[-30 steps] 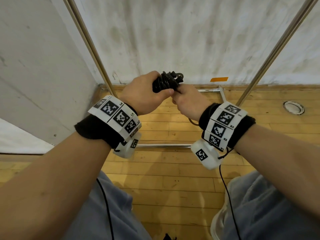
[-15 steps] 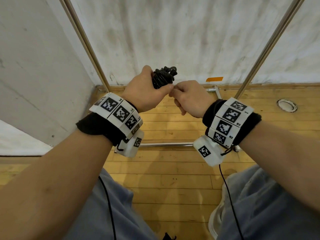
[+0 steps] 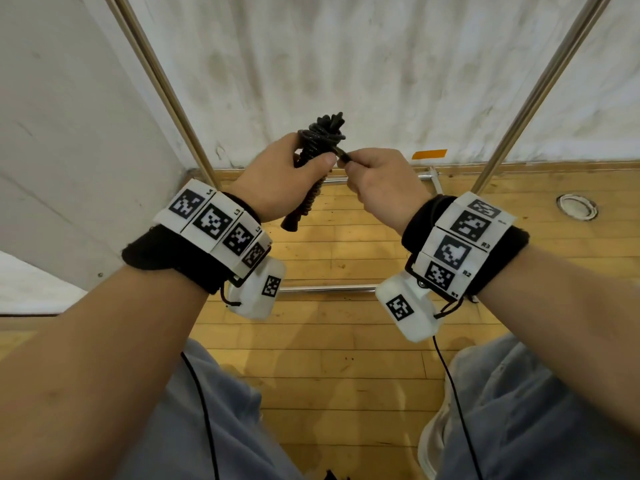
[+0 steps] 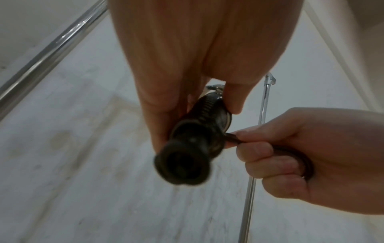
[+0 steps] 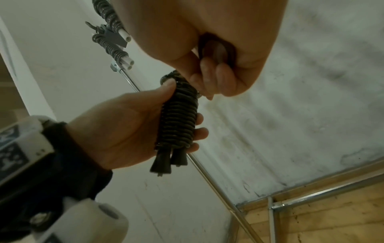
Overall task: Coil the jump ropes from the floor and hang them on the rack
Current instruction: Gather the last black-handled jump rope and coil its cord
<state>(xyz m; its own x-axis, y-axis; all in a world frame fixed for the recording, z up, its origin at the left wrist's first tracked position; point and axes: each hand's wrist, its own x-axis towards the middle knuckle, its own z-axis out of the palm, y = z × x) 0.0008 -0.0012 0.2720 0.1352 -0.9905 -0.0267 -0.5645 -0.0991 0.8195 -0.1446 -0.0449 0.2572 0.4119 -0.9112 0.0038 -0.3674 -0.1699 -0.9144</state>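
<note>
A black jump rope (image 3: 320,140) is wound tightly round its two handles into a bundle (image 5: 178,121). My left hand (image 3: 287,174) grips the bundle upright at chest height, the handle ends (image 4: 182,162) pointing down. My right hand (image 3: 377,174) pinches the loose rope end (image 3: 343,154) beside the top of the bundle; a loop of rope (image 4: 295,157) runs through its curled fingers. The steel rack's slanted poles (image 3: 166,88) (image 3: 540,84) stand on either side in front of me. Two more coiled ropes (image 5: 108,21) hang on the rack high up in the right wrist view.
White walls (image 3: 346,57) meet in a corner at the left. The rack's floor bars (image 3: 329,289) lie on the wooden floor (image 3: 346,341) ahead of my knees. An orange tape strip (image 3: 429,154) marks the wall base and a round floor fitting (image 3: 576,206) sits right.
Both hands have risen with the bundle. My right hand has drawn the rope end out to the right, so a short length now shows between the hands.
</note>
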